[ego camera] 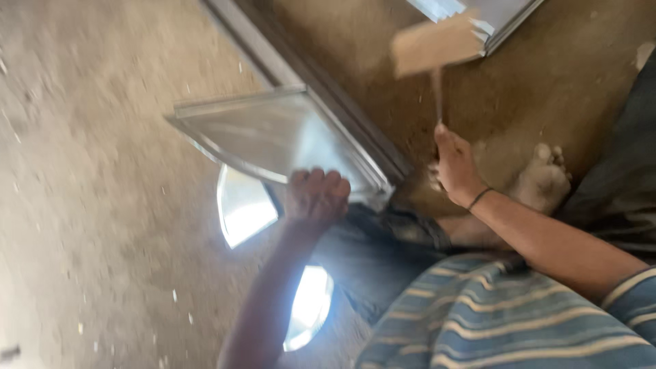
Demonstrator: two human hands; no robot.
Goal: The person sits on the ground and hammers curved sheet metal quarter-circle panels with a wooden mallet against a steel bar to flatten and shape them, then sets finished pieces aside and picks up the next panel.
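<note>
the sheet-metal piece (273,133) looks thin, stiff and light, with folded rims and sharp-looking cut edges, so it probably rings and flexes under a blow and is safest held by a folded rim rather than a raw edge. it is dull silver, roughly wedge-shaped, blurred by motion, with a raised lip along its top and right sides. it lies low over the dusty floor (89,205), tilted, its near corner just by the person's knee. the left hand (316,197) is at that near edge, fingers curled tight over the rim, a closed grip on the metal. right of the sheet, the right hand (454,167) is wrapped shut around the thin handle of a wooden mallet (437,44), whose pale block head is raised above the sheet's far end. beyond the mallet lie more folded metal strips (478,14). below the sheet, two bright curved metal pieces (242,205) rest on the floor. a bare foot (543,181) sits right of the right hand.
</note>
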